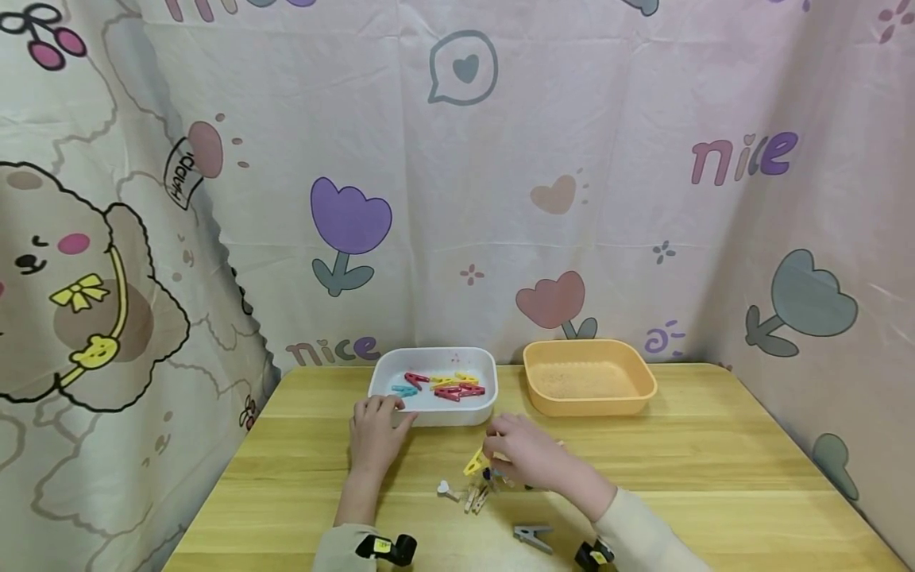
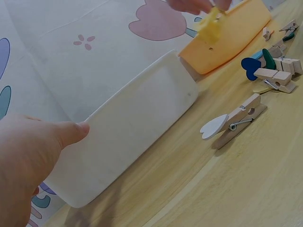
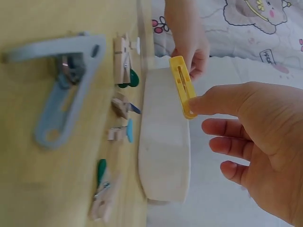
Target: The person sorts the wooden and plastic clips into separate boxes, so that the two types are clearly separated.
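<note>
- Head view: the right hand (image 1: 529,453) pinches a yellow peg (image 1: 474,462) above the worktop (image 1: 715,453); its long axis slants from near-left, the free end, to far-right. A gap separates the white tray (image 1: 450,417) from the orange tray (image 1: 593,407).
- Left wrist view: the left hand (image 2: 31,161) grips the white tray's left end, thumb at the rim; the yellow peg is blurred.
- Right wrist view: the yellow peg points left, held by its right end.

The right hand (image 3: 270,142) pinches a yellow peg (image 3: 182,87) near a tray (image 3: 163,142); the table (image 3: 28,189) holds wooden pegs (image 3: 120,64) and a grey peg (image 3: 71,46).
</note>
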